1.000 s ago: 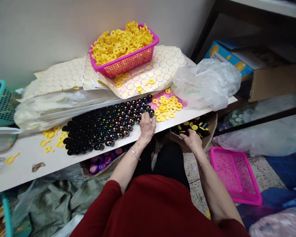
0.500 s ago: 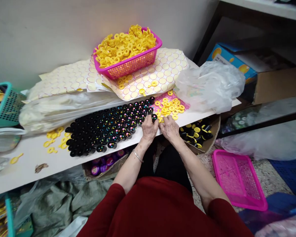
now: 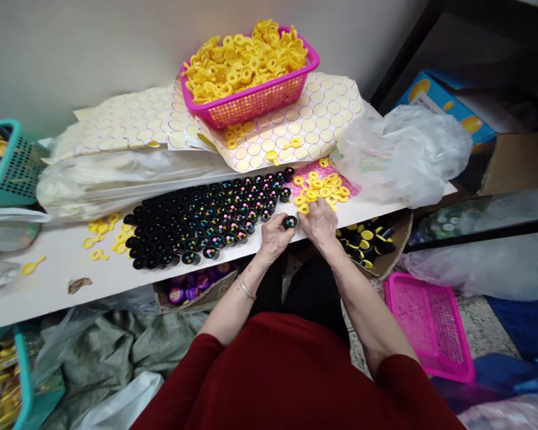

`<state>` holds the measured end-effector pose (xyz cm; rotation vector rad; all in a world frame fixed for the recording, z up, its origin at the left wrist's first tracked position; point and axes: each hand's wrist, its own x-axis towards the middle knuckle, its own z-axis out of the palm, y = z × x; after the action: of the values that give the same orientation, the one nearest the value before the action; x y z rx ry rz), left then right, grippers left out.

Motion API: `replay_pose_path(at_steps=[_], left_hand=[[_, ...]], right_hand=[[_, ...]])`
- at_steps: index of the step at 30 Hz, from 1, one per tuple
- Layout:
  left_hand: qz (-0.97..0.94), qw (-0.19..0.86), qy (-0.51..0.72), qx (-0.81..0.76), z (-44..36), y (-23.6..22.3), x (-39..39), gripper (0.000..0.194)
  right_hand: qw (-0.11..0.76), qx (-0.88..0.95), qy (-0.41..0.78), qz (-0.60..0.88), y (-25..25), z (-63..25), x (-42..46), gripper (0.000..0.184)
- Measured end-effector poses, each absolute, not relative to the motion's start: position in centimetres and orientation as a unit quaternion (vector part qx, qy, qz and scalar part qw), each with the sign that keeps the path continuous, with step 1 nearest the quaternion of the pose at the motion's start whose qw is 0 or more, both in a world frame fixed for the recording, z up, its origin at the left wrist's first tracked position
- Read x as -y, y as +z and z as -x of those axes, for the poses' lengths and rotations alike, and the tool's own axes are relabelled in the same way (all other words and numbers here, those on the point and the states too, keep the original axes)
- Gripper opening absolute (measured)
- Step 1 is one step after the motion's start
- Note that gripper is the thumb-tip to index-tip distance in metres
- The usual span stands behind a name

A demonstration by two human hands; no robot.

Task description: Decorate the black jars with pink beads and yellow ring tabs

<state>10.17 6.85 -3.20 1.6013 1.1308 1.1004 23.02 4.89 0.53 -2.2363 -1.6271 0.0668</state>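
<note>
My left hand (image 3: 275, 237) pinches a small black round container (image 3: 289, 222) upright, with coloured specks showing in its top. To its right, my right hand (image 3: 320, 223) has its fingers curled at the near edge of a pile of yellow ring-shaped plastic pieces with short stems (image 3: 325, 190). Its fingertips are partly hidden, so what they hold does not show. Left of my hands, rows of black containers (image 3: 197, 221) stand close together on the white table (image 3: 112, 292); many on the right side show coloured specks inside.
A pink basket (image 3: 260, 101) heaped with yellow pieces stands at the back on sheets of round stickers (image 3: 336, 113). A clear plastic bag (image 3: 407, 155) lies on the right. Below the table edge, a carton (image 3: 397, 251) holds black-and-yellow pieces; a pink tray (image 3: 430, 322) lies on the floor.
My left hand has drawn the black container nearer, away from the rows. My right hand has shifted toward the yellow pile. The view has moved slightly.
</note>
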Motion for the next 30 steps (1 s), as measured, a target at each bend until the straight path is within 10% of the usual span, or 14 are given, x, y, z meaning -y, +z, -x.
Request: replay_pose_path(at_steps=[7,22,30], left_hand=[[-0.616,0.473,0.448,-0.442,-10.1,-3.1,-6.9,0.025],[-0.582,0.529,0.423,-0.451,-9.4,-2.9,-7.1,0.031],[-0.509,0.583,0.412,-0.482,-10.4,-1.5,-6.8,0.032]], right_hand=[[0.424,0.577,0.168,0.677,0.3,-23.2,-2.4,0.026],[0.324,0.677,0.152,0.643,0.4,-22.0,-2.7,0.018],[0.459,0.562,0.271,0.633,-0.1,-21.6,-2.4,0.027]])
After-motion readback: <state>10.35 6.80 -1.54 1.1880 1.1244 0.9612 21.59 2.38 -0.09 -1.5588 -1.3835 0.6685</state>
